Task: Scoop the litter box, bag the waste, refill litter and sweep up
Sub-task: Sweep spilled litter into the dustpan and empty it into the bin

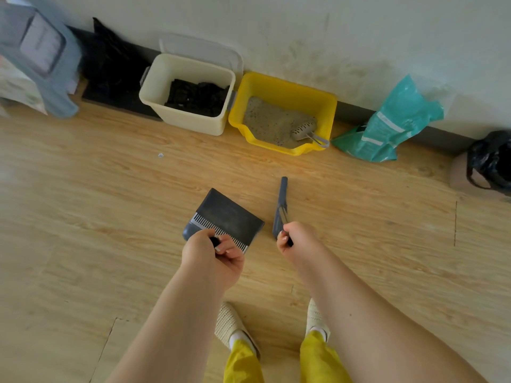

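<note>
A person's left hand [211,251] curled around the short handle of a dark dustpan [224,217], while the right hand [297,239] clasped the handle of a slim grey hand brush [280,208], both tools held out over the floor in front of slippered feet [232,324]. Both looked to be light, rigid plastic, the sort that answers to a one-handed hold at the handle; the pan's toothed comb edge sat close to the knuckles, and its flat lip pointed away toward the wall. The brush, seen nearly edge-on, hung just beside the pan without touching it. Beyond them stretched pale wood-look flooring [83,203], smooth enough that loose grains would probably skid ahead of the bristles rather than catch; one small pale speck [160,155] lay well short of the bins. Against the scuffed white wall [359,37] stood a yellow litter box [329,106] holding sandy litter, with a slotted grey scoop [305,129] resting inside it, its handle over the near rim. Just to its left stood a cream bin [179,114] containing something dark, its lid propped behind. A crumpled teal litter bag [387,128] slumped to the right of the litter box, a black bag [492,161] farther right, another black bag [110,64] at the left.
</note>
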